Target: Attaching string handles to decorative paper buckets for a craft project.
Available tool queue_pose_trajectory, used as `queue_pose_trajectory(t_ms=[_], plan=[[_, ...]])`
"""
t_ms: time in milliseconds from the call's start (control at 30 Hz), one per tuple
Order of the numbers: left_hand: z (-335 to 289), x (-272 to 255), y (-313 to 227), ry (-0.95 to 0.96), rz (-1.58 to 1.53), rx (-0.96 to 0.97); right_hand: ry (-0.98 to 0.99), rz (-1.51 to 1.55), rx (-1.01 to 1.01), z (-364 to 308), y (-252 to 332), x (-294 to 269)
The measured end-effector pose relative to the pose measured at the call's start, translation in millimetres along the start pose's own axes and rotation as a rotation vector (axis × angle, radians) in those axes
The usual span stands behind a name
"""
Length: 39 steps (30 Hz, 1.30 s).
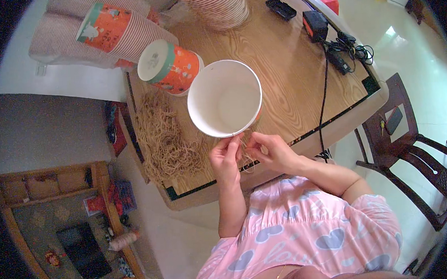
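A large white-lined paper bucket (pixel 225 99) stands tilted with its open mouth toward me, near the table's front edge. My left hand (pixel 227 157) is closed at the bucket's near rim, thumb and fingers pinched together there. Just right of it, my right hand (pixel 275 153) is closed in a pinch on a thin strand of brown twine (pixel 248 164), which hangs between the hands. The fingertips partly hide what they grip. A loose heap of the same twine (pixel 171 147) lies to the left. Behind the bucket, an orange and green paper bucket (pixel 177 68) rests upside down.
Nested stacks of paper buckets (pixel 114 31) lie at the far left, and another stack (pixel 222 10) stands at the back. A black power adapter (pixel 315 24) with tangled cables sits on the right of the wooden table (pixel 291 85). A dark chair (pixel 402 130) stands beyond the right edge.
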<state>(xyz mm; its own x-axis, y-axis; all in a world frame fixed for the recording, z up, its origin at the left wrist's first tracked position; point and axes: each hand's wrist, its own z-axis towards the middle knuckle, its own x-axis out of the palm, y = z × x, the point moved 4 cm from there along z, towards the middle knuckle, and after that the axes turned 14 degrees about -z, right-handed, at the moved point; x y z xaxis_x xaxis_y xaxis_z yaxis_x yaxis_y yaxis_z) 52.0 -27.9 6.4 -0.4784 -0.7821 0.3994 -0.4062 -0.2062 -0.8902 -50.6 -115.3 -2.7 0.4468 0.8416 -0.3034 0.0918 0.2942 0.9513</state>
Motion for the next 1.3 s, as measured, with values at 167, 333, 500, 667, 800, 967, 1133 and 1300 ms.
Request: queue_pose_trajectory(t_ms=[167,333,500,667,800,967,1133,1300], plan=[[3,-1,0,-0.041,-0.03,0.014,-0.018,-0.02,-0.096,-3,7,5],[6,0,-1,-0.057,-0.09,0.032,-0.035,-0.073,-0.142,-4,16,2],[20,-20,-10,-0.172,-0.089,0.091,0.451,0.612,0.097,-29,30,4],[24,-53,-38,-0.185,0.09,0.141,0.528,0.831,0.052,-42,52,-45],[33,-67,-55,-0.049,0.262,0.178,0.362,0.923,-0.052,-47,58,-74],[52,-39,-80,0.065,0.714,0.323,0.437,0.779,-0.171,-51,63,-71],[46,-39,-76,-0.103,0.628,0.524,0.556,0.723,-0.264,-53,71,-66],[6,-42,22,-0.112,0.108,0.045,0.51,0.737,-0.269,-47,77,-68]])
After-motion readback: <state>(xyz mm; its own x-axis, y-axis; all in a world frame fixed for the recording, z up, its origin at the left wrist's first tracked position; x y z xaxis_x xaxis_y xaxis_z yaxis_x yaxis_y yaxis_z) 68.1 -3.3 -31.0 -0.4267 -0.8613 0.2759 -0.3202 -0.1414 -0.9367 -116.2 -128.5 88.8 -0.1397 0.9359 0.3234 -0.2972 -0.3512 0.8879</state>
